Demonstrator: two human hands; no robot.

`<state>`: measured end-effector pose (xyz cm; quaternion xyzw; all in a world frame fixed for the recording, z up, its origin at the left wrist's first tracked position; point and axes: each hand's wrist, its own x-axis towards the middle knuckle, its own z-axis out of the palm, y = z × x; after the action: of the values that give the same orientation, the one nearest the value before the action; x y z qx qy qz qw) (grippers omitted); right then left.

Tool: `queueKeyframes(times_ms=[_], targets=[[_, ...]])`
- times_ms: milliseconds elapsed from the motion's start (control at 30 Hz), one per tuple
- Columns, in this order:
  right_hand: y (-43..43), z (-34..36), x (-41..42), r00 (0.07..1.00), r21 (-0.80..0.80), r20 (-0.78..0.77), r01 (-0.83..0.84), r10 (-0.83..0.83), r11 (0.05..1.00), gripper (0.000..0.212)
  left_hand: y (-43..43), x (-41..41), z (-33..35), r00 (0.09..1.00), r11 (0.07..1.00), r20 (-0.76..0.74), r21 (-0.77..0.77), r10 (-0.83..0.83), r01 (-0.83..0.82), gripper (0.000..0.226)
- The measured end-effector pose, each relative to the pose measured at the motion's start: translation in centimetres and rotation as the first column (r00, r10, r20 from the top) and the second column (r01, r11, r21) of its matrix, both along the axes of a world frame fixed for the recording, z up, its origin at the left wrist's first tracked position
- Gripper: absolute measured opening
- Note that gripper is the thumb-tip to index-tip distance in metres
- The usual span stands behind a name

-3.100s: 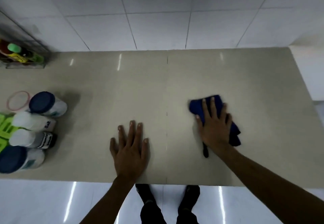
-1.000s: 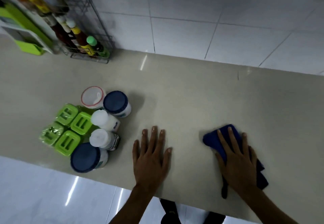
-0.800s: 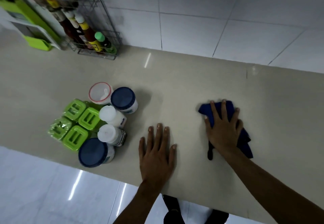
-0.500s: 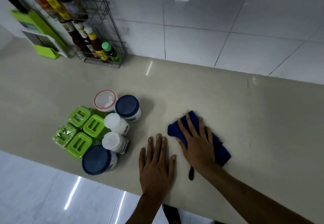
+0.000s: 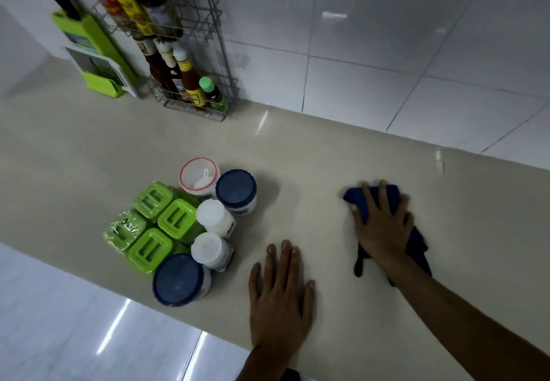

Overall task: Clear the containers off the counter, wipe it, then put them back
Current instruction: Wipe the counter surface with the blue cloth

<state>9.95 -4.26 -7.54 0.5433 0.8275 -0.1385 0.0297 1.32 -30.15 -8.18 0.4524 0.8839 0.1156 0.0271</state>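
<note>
Through the head camera I saw the left hand (image 5: pixel 279 300) lying flat on the counter (image 5: pixel 89 157) near its front edge, palm down, fingers straight and together, holding nothing. The right hand (image 5: pixel 382 225) was spread over a blue cloth (image 5: pixel 418 245), fingers extended, pressing it onto the counter to the right of the left hand and apart from it. The containers sat bunched on the counter to the left of the left hand: four green boxes (image 5: pixel 154 225), two blue-lidded jars (image 5: pixel 236 191), two white bottles (image 5: pixel 212 214) and an open red-rimmed tub (image 5: pixel 198 175) at the back. Behind them, against the tiled wall (image 5: pixel 372 53), a wire rack (image 5: pixel 221 53) held sauce bottles (image 5: pixel 184 82).
</note>
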Motion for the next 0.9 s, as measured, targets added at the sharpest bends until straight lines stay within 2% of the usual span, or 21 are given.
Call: queueKeyframes(times_ms=[100, 167, 267, 333, 433, 633, 700, 767, 900], targets=[[-1.1, 0.6, -6.6, 0.981, 0.014, 0.007, -0.192, 0.192, 0.981, 0.065, 0.0, 0.0, 0.0, 1.0, 1.0, -0.014, 0.005, -0.004, 0.004, 0.068], [-3.5, 0.7, -9.5, 0.93, 0.014, -0.003, -0.367, 0.367, 0.93, 0.065, 0.0, 0.0, 0.0, 1.0, 1.0, -0.019, 0.002, -0.002, 0.002, 0.068], [-6.4, 0.7, -9.7, 0.864, 0.01, -0.011, -0.503, 0.503, 0.864, 0.066, -0.2, -0.1, -0.3, 1.0, 1.0, -0.024, -0.024, -0.014, 0.014, 0.068], [-6.0, 0.7, -7.0, 0.873, 0.014, -0.017, -0.488, 0.488, 0.873, 0.066, -0.2, -0.1, -0.5, 1.0, 1.0, -0.016, -0.019, -0.015, 0.014, 0.069], [-3.2, 0.6, -1.2, 0.924, 0.005, 0.001, -0.382, 0.382, 0.924, 0.065, -0.2, 0.0, -0.7, 1.0, 1.0, 0.005, -0.01, 0.007, -0.007, 0.071], [6.1, 1.2, 10.5, 0.996, -0.03, 0.069, -0.06, 0.062, 0.998, 0.065, 0.4, 0.9, -1.1, 1.0, 1.0, 0.013, 0.013, 0.011, -0.012, 0.069], [7.7, 1.1, 14.0, 0.996, -0.021, 0.068, 0.053, -0.051, 0.998, 0.067, 1.5, 1.9, -1.1, 0.999, 0.999, 0.005, 0.019, -0.042, 0.042, 0.068], [7.2, 0.7, 15.9, 0.995, 0.01, 0.061, 0.077, -0.078, 0.997, 0.067, 3.6, 3.2, -0.6, 0.996, 0.996, 0.001, 0.004, -0.091, 0.091, 0.066], [1.6, 0.0, 18.2, 0.998, 0.063, 0.061, -0.003, -0.001, 0.998, 0.065, 9.0, 5.9, -0.1, 0.99, 0.99, 0.007, -0.029, -0.139, 0.14, 0.065]])
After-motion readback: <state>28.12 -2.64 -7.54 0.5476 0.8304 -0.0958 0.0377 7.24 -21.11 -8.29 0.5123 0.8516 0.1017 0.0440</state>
